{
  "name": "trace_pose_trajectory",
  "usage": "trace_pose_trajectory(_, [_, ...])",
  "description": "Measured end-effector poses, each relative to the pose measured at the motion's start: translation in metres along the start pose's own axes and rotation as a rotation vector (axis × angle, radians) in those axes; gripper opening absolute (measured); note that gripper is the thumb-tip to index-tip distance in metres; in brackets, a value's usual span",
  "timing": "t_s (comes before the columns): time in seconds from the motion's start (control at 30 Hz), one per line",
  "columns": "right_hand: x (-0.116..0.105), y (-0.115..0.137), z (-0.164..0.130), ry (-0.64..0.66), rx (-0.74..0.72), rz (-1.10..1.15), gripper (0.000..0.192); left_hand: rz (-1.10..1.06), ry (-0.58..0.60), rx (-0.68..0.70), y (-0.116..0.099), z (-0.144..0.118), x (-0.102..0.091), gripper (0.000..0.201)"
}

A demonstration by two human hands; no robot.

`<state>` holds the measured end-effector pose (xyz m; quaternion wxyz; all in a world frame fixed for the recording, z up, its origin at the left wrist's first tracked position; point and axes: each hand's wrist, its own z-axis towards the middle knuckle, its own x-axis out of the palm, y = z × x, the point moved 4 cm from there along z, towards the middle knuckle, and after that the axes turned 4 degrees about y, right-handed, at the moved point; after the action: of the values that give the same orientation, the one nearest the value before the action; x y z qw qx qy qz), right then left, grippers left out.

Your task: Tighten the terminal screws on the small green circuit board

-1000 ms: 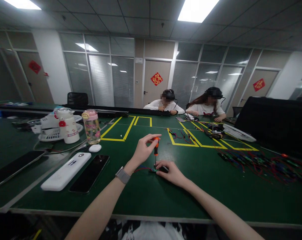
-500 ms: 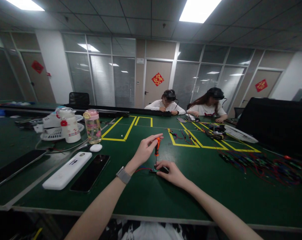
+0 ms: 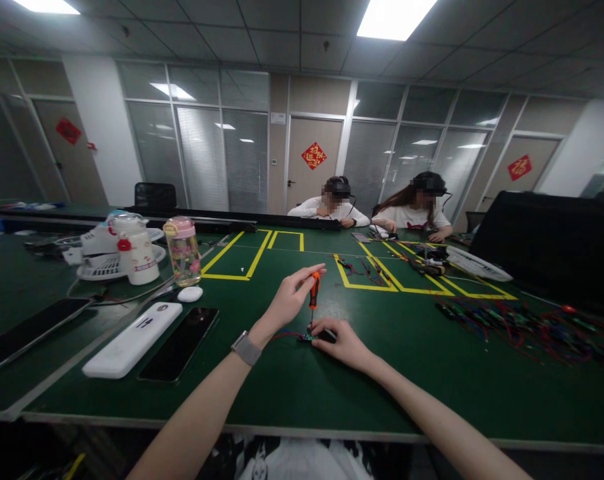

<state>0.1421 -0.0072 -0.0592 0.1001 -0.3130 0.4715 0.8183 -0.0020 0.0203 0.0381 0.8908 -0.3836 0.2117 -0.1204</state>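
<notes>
My left hand [image 3: 288, 300] pinches the orange handle of a small screwdriver [image 3: 313, 295], held upright with its tip down on a small circuit board [image 3: 305, 337] on the green table [image 3: 292, 393]. My right hand [image 3: 343, 342] lies flat on the table and pins that board and a dark part beside it under its fingers. Thin red and blue wires run left from the board. A watch sits on my left wrist.
To the left lie a black phone [image 3: 181, 342], a white power bank [image 3: 132, 339], a white mouse [image 3: 190, 294], a pink-capped bottle [image 3: 183, 252] and a white cup [image 3: 137, 253]. Tangled coloured wires [image 3: 527, 327] spread at right. Two people sit across the table.
My left fingers have shifted slightly on the screwdriver handle, which stays upright over the board. My right hand has not moved. The view dipped a little.
</notes>
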Motion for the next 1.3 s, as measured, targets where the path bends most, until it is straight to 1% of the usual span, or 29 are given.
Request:
trace_pose_trajectory(0.1, [0.0,-0.001,0.0,0.0,-0.001,0.003,0.009,-0.007,-0.023,-0.025,0.002,0.0,-0.001,0.03])
trace_pose_trajectory(0.2, [0.0,-0.003,0.0,-0.005,-0.006,0.012,0.009,0.075,-0.093,-0.004,0.003,0.0,-0.003,0.023])
trace_pose_trajectory(0.3, [0.0,-0.003,0.0,-0.009,-0.003,0.016,0.009,0.139,-0.13,-0.011,0.006,-0.001,-0.004,0.024])
trace_pose_trajectory(0.37, [0.0,-0.003,0.0,-0.004,-0.004,0.018,0.009,0.145,-0.12,-0.028,0.007,0.0,-0.003,0.029])
trace_pose_trajectory(0.47, [0.0,-0.002,0.0,-0.001,-0.004,0.02,0.009,0.067,-0.075,-0.026,0.006,0.001,-0.002,0.035])
trace_pose_trajectory(0.53, [0.0,-0.002,0.0,-0.003,0.002,0.019,0.01,0.0,-0.061,-0.028,0.005,0.002,-0.001,0.035])
trace_pose_trajectory(0.63, [0.0,-0.003,0.0,-0.006,0.008,0.019,0.01,-0.032,-0.08,-0.04,0.004,0.002,-0.003,0.033])
trace_pose_trajectory(0.8, [0.001,-0.003,0.0,-0.006,0.013,0.016,0.011,0.113,-0.166,0.003,0.002,0.0,-0.007,0.019])
trace_pose_trajectory(0.87, [0.001,-0.003,0.0,-0.004,0.012,0.019,0.011,0.188,-0.189,0.022,-0.001,-0.001,-0.007,0.018])
trace_pose_trajectory(0.93, [0.001,-0.003,0.0,-0.002,0.008,0.02,0.011,0.226,-0.168,0.032,-0.003,-0.001,-0.005,0.023])
trace_pose_trajectory(1.0, [0.001,-0.004,0.0,-0.005,0.003,0.021,0.011,0.193,-0.113,0.033,-0.004,-0.001,-0.003,0.03])
trace_pose_trajectory(1.1, [0.0,-0.004,0.0,-0.007,-0.001,0.024,0.01,0.055,-0.037,0.006,-0.002,0.0,0.0,0.035])
trace_pose_trajectory(1.23, [0.0,-0.003,0.0,-0.006,0.001,0.027,0.01,-0.16,0.035,-0.066,0.0,0.002,0.001,0.036])
trace_pose_trajectory(1.3, [0.0,-0.003,0.0,-0.008,0.005,0.025,0.01,-0.227,0.063,-0.084,-0.001,0.002,0.003,0.035])
